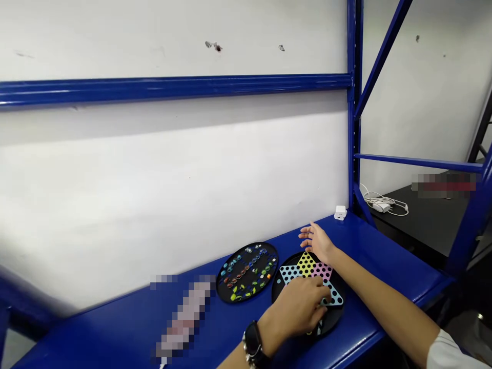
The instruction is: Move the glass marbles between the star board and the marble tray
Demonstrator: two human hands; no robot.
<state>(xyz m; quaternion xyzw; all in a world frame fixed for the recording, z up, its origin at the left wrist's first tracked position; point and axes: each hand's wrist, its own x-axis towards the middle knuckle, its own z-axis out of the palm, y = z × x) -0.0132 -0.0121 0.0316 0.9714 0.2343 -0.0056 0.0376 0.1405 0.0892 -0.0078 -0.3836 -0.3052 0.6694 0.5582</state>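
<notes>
One star board (pixel 307 271), left hand (pixel 295 307) above, right hand (pixel 315 242) past its rim.

A tray of marbles (pixel 271 254) sits left of a game board (pixel 306 264) on a shelf (pixel 96 333), a charger (pixel 340 212) behind them near a post (pixel 351 128).

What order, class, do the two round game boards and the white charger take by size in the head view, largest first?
1. Star board and marble board: they look alike, and nearness to the camera makes ranking them unsure.
2. White charger: clearly smallest.
</notes>
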